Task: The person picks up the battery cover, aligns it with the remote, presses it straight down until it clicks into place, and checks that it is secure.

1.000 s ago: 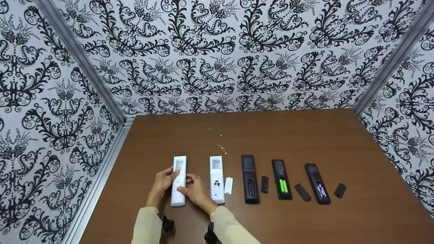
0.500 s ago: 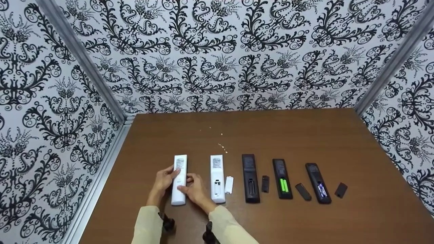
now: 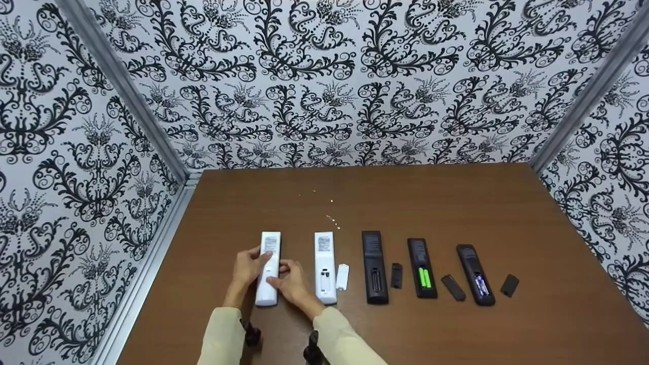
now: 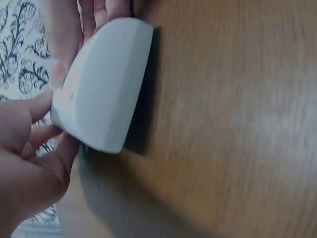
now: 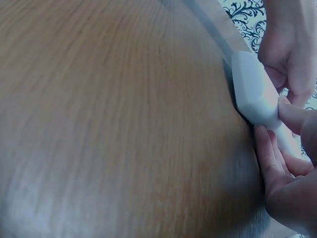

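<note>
A white remote control (image 3: 268,274) lies back side up at the left of a row, its battery cover on. My left hand (image 3: 248,267) grips its left side, thumb on the back below the printed label. From the right, my right hand (image 3: 294,284) holds the lower half, with the thumb (image 3: 274,282) pressing on the cover. In the left wrist view, the rounded end of the white remote (image 4: 111,84) stands between both hands, close over the table. The right wrist view has my right fingertips (image 5: 261,134) along the remote's side.
Rightward lie another white remote (image 3: 324,243) with its bay uncovered, its white cover (image 3: 342,277) beside it, and black remotes (image 3: 372,248), one with green batteries (image 3: 424,278). Black covers (image 3: 396,276) lie beside these. Patterned walls (image 3: 324,101) enclose the wooden table (image 3: 405,203).
My left hand has shifted slightly forward and right along the remote, its thumb a little further across the back. My right hand stays in nearly the same place.
</note>
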`<state>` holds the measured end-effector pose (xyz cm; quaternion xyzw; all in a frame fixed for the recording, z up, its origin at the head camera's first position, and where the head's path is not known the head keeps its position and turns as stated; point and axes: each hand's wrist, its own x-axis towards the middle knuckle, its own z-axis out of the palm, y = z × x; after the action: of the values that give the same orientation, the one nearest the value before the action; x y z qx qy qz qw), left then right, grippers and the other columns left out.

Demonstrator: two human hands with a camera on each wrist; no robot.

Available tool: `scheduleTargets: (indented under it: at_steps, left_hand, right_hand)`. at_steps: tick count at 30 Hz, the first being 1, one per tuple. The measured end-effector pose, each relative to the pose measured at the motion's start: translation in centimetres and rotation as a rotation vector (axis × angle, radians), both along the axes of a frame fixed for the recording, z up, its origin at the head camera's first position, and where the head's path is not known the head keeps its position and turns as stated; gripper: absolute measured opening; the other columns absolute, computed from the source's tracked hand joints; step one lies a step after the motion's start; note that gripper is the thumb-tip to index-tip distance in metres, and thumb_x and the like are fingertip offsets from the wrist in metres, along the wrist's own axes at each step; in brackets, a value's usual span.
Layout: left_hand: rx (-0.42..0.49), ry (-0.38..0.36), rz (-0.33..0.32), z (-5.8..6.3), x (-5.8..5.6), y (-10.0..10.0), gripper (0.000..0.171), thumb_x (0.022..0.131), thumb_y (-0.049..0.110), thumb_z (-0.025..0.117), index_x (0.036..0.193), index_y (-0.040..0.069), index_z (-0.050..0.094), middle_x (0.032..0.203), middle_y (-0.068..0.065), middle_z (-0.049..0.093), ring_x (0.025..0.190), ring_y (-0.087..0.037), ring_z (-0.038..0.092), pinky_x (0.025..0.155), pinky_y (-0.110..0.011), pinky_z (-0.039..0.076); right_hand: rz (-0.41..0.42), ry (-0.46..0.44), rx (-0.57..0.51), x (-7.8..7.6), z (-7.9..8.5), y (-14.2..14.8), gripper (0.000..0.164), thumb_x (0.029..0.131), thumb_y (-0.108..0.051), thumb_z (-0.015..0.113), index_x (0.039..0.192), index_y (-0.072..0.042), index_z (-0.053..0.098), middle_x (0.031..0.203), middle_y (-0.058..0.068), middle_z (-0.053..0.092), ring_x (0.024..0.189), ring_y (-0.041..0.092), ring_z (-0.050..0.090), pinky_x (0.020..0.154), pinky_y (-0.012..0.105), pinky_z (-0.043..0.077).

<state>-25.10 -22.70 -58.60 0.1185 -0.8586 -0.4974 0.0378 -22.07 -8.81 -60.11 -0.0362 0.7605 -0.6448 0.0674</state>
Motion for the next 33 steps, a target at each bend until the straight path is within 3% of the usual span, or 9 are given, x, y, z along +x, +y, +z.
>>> scheduleTargets:
  at_steps: [4, 11, 19, 28, 33]
  left_hand:
    - [-0.133, -0.011, 0.031, 0.4, 0.1, 0.3, 0.037, 0.091, 0.018, 0.073, 0.121, -0.003, 0.069, 0.114, -0.024, 0.072, 0.105, -0.036, 0.067, 0.093, -0.049, 0.051]
    - [-0.234, -0.043, 0.019, 0.7, 0.4, 0.6, 0.036, 0.093, 0.021, 0.071, 0.121, -0.001, 0.07, 0.115, -0.024, 0.072, 0.1, -0.035, 0.068, 0.089, -0.05, 0.052]
    - [-0.217, -0.059, 0.066, 0.5, 0.9, 0.9, 0.034, 0.095, 0.024, 0.07, 0.119, 0.0, 0.072, 0.114, -0.023, 0.072, 0.096, -0.033, 0.068, 0.086, -0.05, 0.052]
    - [-0.163, 0.026, 0.131, -0.4, 0.9, 0.9, 0.033, 0.092, 0.021, 0.073, 0.112, -0.004, 0.073, 0.095, -0.02, 0.075, 0.086, -0.03, 0.067, 0.078, -0.044, 0.052]
    - [-0.161, 0.067, 0.159, -0.6, 1.1, 1.2, 0.032, 0.091, 0.02, 0.073, 0.109, -0.007, 0.073, 0.092, -0.021, 0.073, 0.085, -0.033, 0.067, 0.076, -0.044, 0.051]
  right_hand:
    - [0.008, 0.024, -0.002, 0.1, 0.0, 0.1, 0.041, 0.083, 0.0, 0.077, 0.118, 0.011, 0.061, 0.099, 0.016, 0.06, 0.08, 0.012, 0.057, 0.067, 0.017, 0.047]
    - [0.017, 0.012, -0.018, 0.4, -0.1, 0.1, 0.04, 0.085, 0.0, 0.076, 0.119, 0.011, 0.06, 0.1, 0.015, 0.058, 0.075, 0.009, 0.054, 0.062, 0.016, 0.047]
    - [-0.008, 0.041, 0.018, 0.5, -0.1, -0.2, 0.037, 0.083, 0.0, 0.078, 0.115, 0.009, 0.062, 0.097, 0.013, 0.058, 0.074, 0.008, 0.053, 0.063, 0.017, 0.045]
    - [0.002, 0.089, 0.048, 0.9, -0.2, 0.2, 0.037, 0.084, -0.002, 0.075, 0.117, 0.009, 0.062, 0.1, 0.013, 0.061, 0.08, 0.014, 0.06, 0.072, 0.021, 0.051]
    - [0.019, 0.068, 0.067, 1.4, 0.4, 0.5, 0.036, 0.084, 0.001, 0.074, 0.117, 0.009, 0.062, 0.098, 0.013, 0.061, 0.082, 0.016, 0.062, 0.073, 0.022, 0.052]
